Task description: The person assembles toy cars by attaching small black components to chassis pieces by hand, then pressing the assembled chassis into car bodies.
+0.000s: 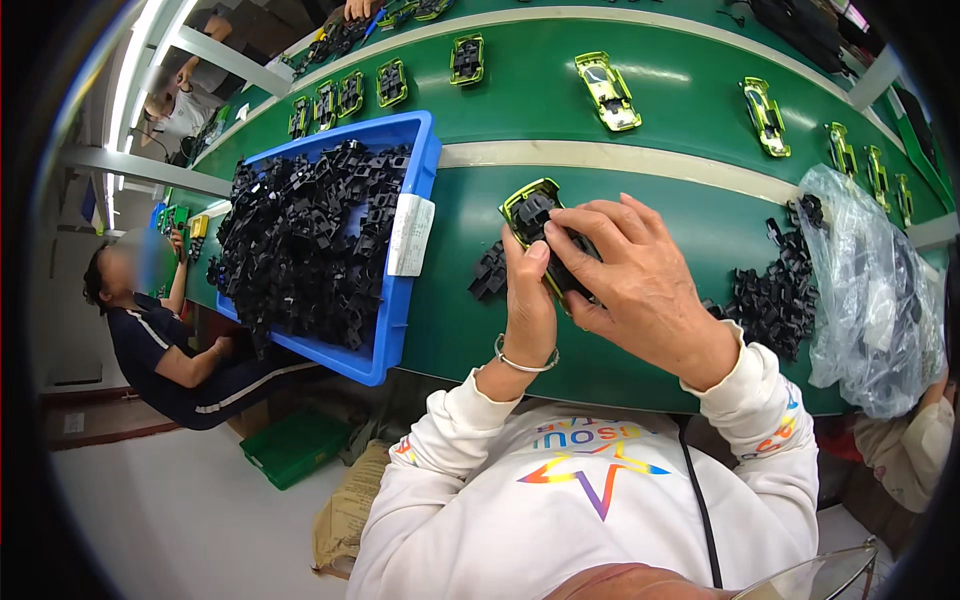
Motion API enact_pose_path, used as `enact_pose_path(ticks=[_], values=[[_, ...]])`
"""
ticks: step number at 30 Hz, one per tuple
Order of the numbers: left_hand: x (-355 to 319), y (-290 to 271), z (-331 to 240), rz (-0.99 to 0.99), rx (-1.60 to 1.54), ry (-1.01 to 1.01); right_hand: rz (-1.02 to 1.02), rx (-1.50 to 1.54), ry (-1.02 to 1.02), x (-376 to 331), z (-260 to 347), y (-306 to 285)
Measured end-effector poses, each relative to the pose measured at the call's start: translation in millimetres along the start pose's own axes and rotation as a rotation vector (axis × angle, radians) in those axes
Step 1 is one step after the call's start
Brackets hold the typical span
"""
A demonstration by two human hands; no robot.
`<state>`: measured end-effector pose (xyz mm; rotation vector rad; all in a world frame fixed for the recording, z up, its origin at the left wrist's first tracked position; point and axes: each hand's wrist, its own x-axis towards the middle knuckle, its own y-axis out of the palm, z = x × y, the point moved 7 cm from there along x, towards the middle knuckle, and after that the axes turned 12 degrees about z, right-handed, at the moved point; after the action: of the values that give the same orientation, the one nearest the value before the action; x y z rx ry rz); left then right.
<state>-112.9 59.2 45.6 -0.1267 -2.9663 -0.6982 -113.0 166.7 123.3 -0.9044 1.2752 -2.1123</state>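
A yellow-green toy car [540, 187] with black parts inside it is held over the green bench in front of me. My left hand [529, 305] is closed round its near left side, the thumb lying along the edge. From the right, my right hand [640, 270] is closed over the car, fingertips pressing on the black plastic inside. The right palm and fingers hide much of the car's near end. Left of the car, some loose black plastic parts [489, 272] lie on the bench, close to my left hand.
A blue tray [398, 300] heaped with black parts stands at left. More black parts [775, 300] lie at right beside a clear plastic bag [865, 300]. Beyond the pale divider, toy cars [607, 92] and car shells [466, 60] line the green belt. A co-worker [170, 335] sits at far left.
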Motion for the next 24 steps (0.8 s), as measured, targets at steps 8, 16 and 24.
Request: enact_pose_path(ticks=[8,16,24], values=[[27,-20,5,-0.003,0.101,-0.085,0.102,0.157,-0.021,27,-33,0],[57,-23,-3,0.128,-0.020,-0.226,-0.085,0.852,0.314,52,-100,1],[169,-79,32,0.007,0.190,-0.339,-0.043,1.382,0.725,26,-130,18]])
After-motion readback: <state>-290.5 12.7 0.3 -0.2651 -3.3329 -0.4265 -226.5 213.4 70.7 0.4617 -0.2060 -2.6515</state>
